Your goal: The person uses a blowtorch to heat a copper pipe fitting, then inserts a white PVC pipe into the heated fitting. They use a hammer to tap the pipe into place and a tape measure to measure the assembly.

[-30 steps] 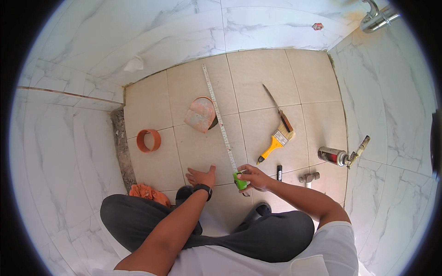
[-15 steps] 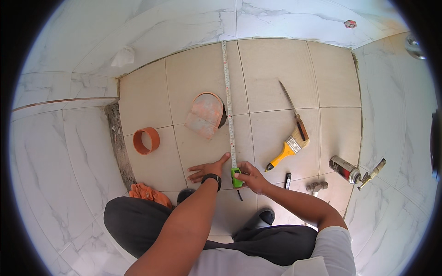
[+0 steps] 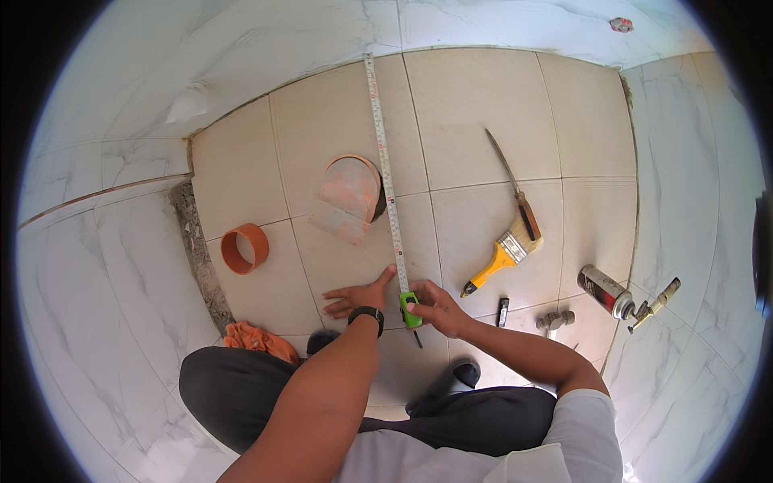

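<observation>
My right hand (image 3: 436, 309) grips the green case of a tape measure (image 3: 410, 311) on the beige tiled floor. From the case the blade (image 3: 385, 173) runs out flat to the foot of the far wall. My left hand (image 3: 358, 299), with a dark band at the wrist, rests on the tiles left of the case. Its fingers are spread, and the thumb reaches close to the blade; whether it touches the blade I cannot tell. Just left of the blade lies a worn, pinkish curved pipe piece (image 3: 346, 201), partly over a dark hole in the floor.
An orange pipe ring (image 3: 245, 249) and an orange cloth (image 3: 262, 341) lie to the left. On the right are a yellow-handled paintbrush (image 3: 501, 262), a pointed saw (image 3: 515, 189), a small black piece (image 3: 503, 312), a hammer (image 3: 555, 322) and a gas torch (image 3: 608, 293). Marble-patterned walls (image 3: 684, 177) surround the floor.
The view has shifted slightly, so the floor and far wall sit a little differently. My hands keep the same pose, and the tape stays stretched out.
</observation>
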Demonstrator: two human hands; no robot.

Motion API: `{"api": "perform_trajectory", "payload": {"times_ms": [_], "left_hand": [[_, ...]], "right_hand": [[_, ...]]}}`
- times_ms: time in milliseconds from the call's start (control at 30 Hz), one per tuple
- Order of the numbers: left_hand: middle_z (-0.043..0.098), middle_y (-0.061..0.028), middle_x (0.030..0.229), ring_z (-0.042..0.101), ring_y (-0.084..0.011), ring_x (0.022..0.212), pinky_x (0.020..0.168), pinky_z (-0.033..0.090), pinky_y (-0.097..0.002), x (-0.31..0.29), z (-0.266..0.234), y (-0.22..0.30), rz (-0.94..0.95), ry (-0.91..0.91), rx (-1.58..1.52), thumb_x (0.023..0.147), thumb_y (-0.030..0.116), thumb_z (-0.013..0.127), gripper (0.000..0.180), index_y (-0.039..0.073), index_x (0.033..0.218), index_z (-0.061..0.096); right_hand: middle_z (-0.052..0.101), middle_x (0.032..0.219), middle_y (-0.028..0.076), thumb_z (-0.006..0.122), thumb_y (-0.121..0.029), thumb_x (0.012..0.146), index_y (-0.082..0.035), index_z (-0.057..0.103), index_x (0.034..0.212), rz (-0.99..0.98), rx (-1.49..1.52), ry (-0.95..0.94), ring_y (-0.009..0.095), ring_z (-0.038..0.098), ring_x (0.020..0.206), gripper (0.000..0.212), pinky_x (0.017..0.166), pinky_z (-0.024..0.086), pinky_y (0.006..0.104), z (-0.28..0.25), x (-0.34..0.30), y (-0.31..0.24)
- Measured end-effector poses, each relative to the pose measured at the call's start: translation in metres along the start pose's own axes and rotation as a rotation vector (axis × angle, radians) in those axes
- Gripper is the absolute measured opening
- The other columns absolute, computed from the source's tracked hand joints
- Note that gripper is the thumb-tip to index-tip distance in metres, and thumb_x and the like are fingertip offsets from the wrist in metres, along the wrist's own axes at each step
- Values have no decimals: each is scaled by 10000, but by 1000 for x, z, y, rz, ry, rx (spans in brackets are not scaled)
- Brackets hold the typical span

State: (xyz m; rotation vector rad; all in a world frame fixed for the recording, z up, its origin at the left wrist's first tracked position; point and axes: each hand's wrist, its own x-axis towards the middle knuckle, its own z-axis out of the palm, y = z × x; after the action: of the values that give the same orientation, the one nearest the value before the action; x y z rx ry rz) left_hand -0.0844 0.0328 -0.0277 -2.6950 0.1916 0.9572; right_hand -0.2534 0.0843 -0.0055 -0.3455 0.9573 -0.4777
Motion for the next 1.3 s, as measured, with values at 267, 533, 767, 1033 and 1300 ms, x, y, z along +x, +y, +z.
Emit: {"api": "perform_trajectory", "payload": {"times_ms": [267, 533, 767, 1033, 1300], "left_hand": [[-143, -419, 1582, -99, -537, 1506, 1226, 42, -587, 0, -3, -1, 20, 4, 8, 382, 822, 861, 1818, -66, 1518, -246], [-136, -431, 1575, -92, -533, 1507, 1221, 64, -597, 2, -3, -1, 24, 10, -15, 373, 818, 868, 1823, -65, 1522, -237], [-137, -430, 1574, -85, -543, 1504, 1224, 55, -595, 1, -1, -2, 27, 39, -8, 378, 806, 878, 1814, -66, 1527, -222], [-148, -442, 1565, -102, -564, 1493, 1228, 31, -586, 11, 7, -5, 9, 43, -64, 378, 793, 885, 1805, -72, 1529, -205], [-188, -435, 1560, -104, -575, 1486, 1210, 58, -622, 7, 5, -4, 19, 19, -56, 439, 764, 886, 1762, -61, 1525, -229]], "right_hand": [[620, 1076, 99, 719, -203, 931, -30, 472, 1295, -34, -19, -35, 165, 644, 913, 473, 724, 574, 315, -5, 4, 2], [612, 1096, 107, 723, -206, 933, -15, 475, 1301, -32, 1, -30, 168, 642, 939, 484, 716, 572, 317, -3, 3, 0], [613, 1086, 102, 730, -182, 926, -25, 486, 1295, 7, 55, -9, 172, 645, 950, 470, 720, 582, 328, -1, 5, 1], [614, 1160, 89, 704, -179, 945, -46, 480, 1331, -49, -39, 59, 170, 642, 987, 465, 776, 579, 338, 9, 5, 7], [613, 1176, 128, 736, -159, 925, 6, 463, 1335, -74, 48, 58, 191, 643, 1000, 520, 744, 614, 349, 7, 8, 15]]}}
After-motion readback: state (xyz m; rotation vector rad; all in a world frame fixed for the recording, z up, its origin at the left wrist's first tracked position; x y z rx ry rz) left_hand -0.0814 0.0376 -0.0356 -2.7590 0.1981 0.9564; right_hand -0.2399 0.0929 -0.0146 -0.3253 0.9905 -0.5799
